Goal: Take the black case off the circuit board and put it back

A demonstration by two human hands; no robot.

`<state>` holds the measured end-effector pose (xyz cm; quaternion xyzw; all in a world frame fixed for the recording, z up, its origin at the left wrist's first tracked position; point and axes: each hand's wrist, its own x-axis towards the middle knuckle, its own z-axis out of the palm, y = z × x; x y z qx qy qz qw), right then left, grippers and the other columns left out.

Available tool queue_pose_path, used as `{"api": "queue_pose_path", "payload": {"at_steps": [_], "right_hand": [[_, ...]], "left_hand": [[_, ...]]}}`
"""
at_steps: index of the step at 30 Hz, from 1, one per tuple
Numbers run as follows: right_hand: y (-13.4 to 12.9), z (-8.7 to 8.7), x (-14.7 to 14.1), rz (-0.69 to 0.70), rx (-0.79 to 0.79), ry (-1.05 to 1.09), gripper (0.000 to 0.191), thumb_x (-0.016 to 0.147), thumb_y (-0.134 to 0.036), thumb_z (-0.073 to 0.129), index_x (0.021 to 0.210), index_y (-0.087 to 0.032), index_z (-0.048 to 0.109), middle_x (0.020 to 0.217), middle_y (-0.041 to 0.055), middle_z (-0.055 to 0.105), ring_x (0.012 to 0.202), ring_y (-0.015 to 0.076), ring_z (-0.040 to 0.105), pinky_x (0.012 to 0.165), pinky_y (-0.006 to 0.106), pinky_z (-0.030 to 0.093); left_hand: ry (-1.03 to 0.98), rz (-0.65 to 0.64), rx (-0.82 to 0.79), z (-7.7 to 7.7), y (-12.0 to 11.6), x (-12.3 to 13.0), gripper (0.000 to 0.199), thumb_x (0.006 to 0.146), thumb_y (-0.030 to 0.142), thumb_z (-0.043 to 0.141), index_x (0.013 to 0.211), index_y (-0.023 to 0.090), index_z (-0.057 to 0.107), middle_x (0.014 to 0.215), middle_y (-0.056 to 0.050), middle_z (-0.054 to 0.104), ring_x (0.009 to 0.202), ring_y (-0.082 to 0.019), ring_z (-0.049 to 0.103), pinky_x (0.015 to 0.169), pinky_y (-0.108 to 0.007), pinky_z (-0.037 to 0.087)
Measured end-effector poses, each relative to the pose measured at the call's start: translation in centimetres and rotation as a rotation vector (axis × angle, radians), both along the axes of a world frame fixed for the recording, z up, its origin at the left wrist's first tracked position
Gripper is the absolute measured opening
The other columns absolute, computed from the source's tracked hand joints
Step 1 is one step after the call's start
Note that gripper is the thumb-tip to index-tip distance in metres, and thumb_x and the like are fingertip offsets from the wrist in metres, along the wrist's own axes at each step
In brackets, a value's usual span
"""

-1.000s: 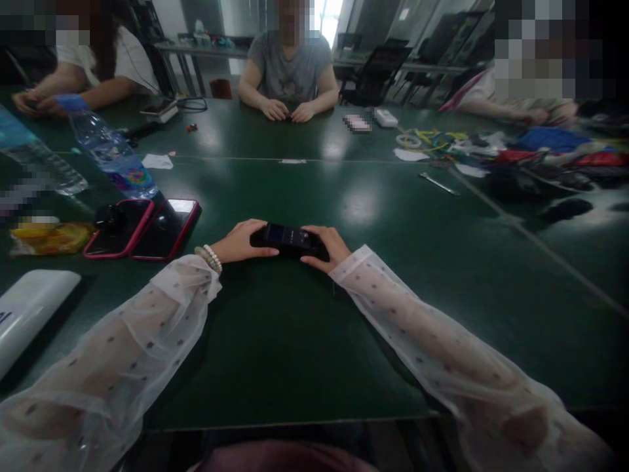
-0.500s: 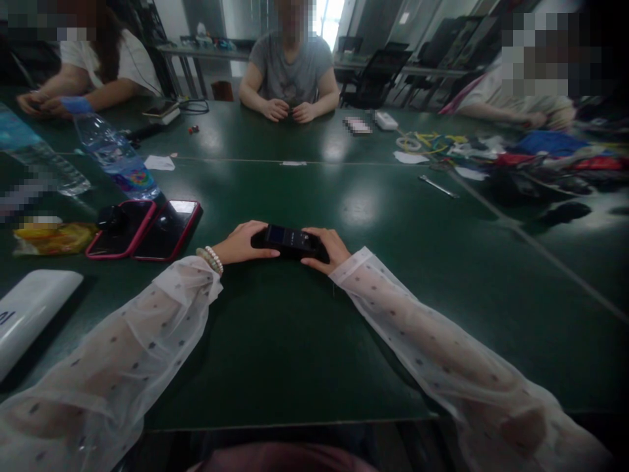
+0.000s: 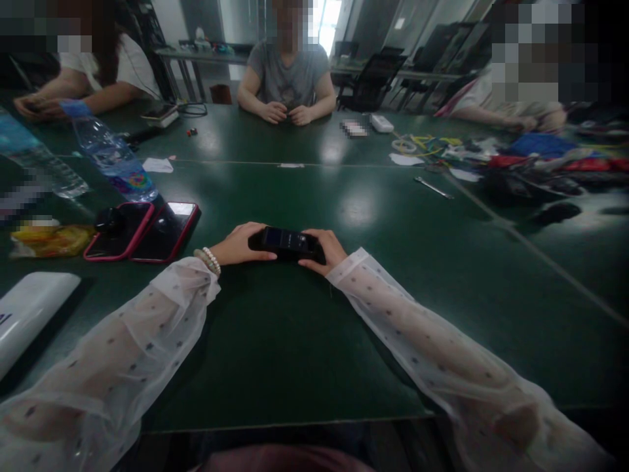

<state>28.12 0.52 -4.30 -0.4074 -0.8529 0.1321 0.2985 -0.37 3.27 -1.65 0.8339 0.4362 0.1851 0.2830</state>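
Between my hands is a small black device [image 3: 289, 241] with a dark screen and pale markings on its face. My left hand [image 3: 240, 244] grips its left end, thumb along the near side and fingers behind. At the other end, my right hand [image 3: 327, 250] holds it the same way, thumb in front. The device is low over the green table [image 3: 275, 341]; whether it touches the surface I cannot tell. Its back and both ends are hidden by my fingers.
Left of my hands lie two phones in red cases [image 3: 164, 233], a yellow packet [image 3: 52, 240] and a white case [image 3: 37, 314]. Water bottles [image 3: 115, 160] stand behind them. A wrench [image 3: 433, 187] and heaped cables [image 3: 427, 144] lie to the right. A person [image 3: 287, 78] sits opposite.
The whole view has shifted very slightly. Both hands keep the same hold on the black device.
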Motion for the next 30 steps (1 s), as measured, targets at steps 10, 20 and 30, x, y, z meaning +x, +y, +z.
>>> {"api": "queue_pose_path", "payload": {"at_steps": [10,20,30], "right_hand": [[-0.2,0.6,0.0,0.033,0.02,-0.021,0.055,0.079,-0.031,0.072,0.127,-0.026,0.047,0.122,0.0085,0.061,0.11,0.0307,0.055,0.094,0.052,0.049],[-0.4,1.0,0.0,0.038,-0.044,-0.004,0.055,0.078,-0.031,0.072,0.127,-0.028,0.048,0.123,0.0083,0.06,0.112,0.0327,0.055,0.095,0.057,0.047],[-0.4,0.9,0.2,0.053,-0.242,0.245,0.052,0.084,-0.062,0.06,0.125,-0.031,0.053,0.119,0.0084,0.063,0.113,0.0294,0.059,0.097,0.054,0.047]], "left_hand": [[-0.106,-0.087,-0.052,0.8,0.0,0.0,0.06,0.094,0.067,0.035,0.13,0.026,0.06,0.131,-0.008,0.062,0.122,-0.028,0.054,0.108,-0.05,0.037],[-0.181,-0.082,-0.154,1.4,-0.4,0.3,0.052,0.089,0.061,0.054,0.125,0.025,0.064,0.127,-0.009,0.064,0.116,-0.027,0.059,0.098,-0.045,0.046],[-0.207,-0.097,-0.163,1.3,-0.4,0.3,0.052,0.087,0.058,0.058,0.125,0.023,0.063,0.126,-0.01,0.064,0.116,-0.027,0.06,0.1,-0.045,0.046]]}}
